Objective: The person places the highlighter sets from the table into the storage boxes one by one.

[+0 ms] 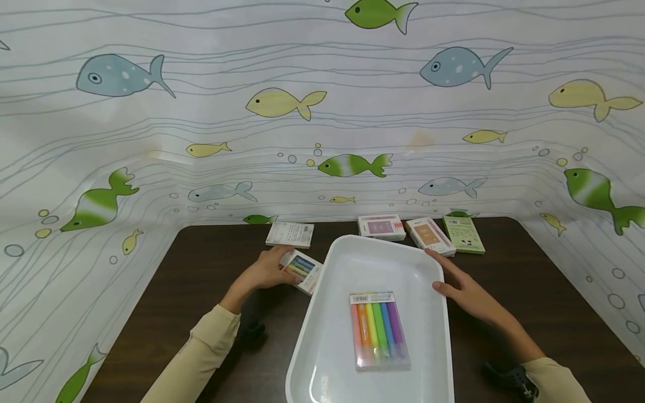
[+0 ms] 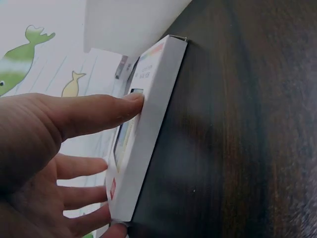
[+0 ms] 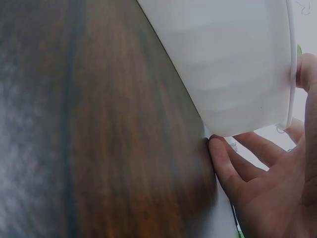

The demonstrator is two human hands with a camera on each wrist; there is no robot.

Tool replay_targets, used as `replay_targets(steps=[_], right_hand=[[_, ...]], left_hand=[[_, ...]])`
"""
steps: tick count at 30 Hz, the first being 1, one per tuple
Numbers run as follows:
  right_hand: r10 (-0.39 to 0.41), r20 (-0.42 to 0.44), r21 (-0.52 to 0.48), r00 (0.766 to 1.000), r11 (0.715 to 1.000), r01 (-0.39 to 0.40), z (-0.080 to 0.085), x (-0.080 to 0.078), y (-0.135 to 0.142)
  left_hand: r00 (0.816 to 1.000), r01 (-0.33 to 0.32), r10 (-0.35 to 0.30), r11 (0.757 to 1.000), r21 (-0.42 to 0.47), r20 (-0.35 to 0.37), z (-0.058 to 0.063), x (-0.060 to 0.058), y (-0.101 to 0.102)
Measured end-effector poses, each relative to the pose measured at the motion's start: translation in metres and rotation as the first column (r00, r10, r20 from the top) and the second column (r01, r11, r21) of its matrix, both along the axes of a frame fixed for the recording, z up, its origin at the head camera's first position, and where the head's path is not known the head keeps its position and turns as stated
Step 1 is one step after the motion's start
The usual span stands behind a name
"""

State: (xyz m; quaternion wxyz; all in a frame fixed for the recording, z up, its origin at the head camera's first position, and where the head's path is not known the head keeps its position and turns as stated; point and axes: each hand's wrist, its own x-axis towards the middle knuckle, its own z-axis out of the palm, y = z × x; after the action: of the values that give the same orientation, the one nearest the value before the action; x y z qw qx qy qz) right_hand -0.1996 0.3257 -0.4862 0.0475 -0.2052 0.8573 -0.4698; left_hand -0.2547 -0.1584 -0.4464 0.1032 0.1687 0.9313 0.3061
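Observation:
My left hand (image 1: 272, 268) holds a white box (image 1: 309, 276) with coloured sticks showing on its front, left of a white tray (image 1: 322, 358). In the left wrist view, my thumb lies along the box (image 2: 148, 129) and the other fingertips meet its far edge. My right hand (image 1: 466, 291) grips the tray's far right corner, thumb at the side rim. Seen from the right wrist, fingers reach round the low corner of the tray (image 3: 233, 64). Inside the tray lies a clear pack of highlighters (image 1: 379, 330) in several colours.
Behind the left hand lies a white box (image 1: 289, 234) with printed text. Along the table's back are a box with a purple panel (image 1: 381, 227), one with an orange panel (image 1: 430, 236) and a green box (image 1: 463, 234). A fish-patterned sheet (image 1: 282, 179) rises behind the dark table (image 1: 201, 274).

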Motion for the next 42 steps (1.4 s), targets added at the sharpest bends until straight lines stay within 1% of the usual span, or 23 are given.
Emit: replay_targets(steps=[3, 6, 13, 15, 18, 24, 31, 36, 42], right_hand=[[-0.004, 0.004, 0.002, 1.0, 1.0, 0.004, 0.0, 0.001, 0.0], [0.001, -0.002, 0.001, 1.0, 1.0, -0.001, 0.002, 0.0, 0.002], [0.007, -0.02, 0.008, 1.0, 1.0, -0.006, 0.006, -0.004, 0.007], [0.007, -0.015, -0.001, 1.0, 1.0, -0.007, 0.005, -0.003, 0.007], [0.01, -0.017, -0.007, 1.0, 1.0, -0.01, 0.001, -0.002, 0.008], [0.015, -0.022, -0.009, 1.0, 1.0, -0.015, -0.004, 0.0, 0.006], [0.011, -0.028, -0.004, 1.0, 1.0, -0.011, -0.001, 0.001, 0.007], [0.017, -0.023, -0.019, 1.0, 1.0, -0.018, -0.002, 0.0, 0.006], [0.015, -0.021, -0.015, 1.0, 1.0, -0.015, -0.005, 0.001, 0.004]], left_hand=[[1.0, -0.017, 0.016, 1.0, 0.021, 0.011, 0.0, 0.002, 0.002], [1.0, -0.027, 0.027, 0.999, 0.03, 0.01, 0.003, 0.004, 0.006], [0.993, -0.107, 0.105, 0.994, 0.029, 0.044, 0.008, 0.004, 0.011], [0.993, -0.113, 0.111, 0.993, 0.028, 0.048, 0.009, 0.005, 0.011], [0.992, -0.108, 0.107, 0.994, 0.018, 0.063, 0.008, 0.006, 0.011], [0.991, -0.076, 0.077, 0.997, -0.012, 0.107, 0.005, 0.007, 0.01], [0.99, -0.07, 0.077, 0.995, -0.067, 0.118, 0.004, 0.005, 0.01], [0.99, -0.068, 0.075, 0.996, -0.064, 0.12, 0.003, 0.002, 0.006], [0.991, -0.056, 0.055, 0.998, 0.003, 0.12, 0.005, 0.004, 0.002]])
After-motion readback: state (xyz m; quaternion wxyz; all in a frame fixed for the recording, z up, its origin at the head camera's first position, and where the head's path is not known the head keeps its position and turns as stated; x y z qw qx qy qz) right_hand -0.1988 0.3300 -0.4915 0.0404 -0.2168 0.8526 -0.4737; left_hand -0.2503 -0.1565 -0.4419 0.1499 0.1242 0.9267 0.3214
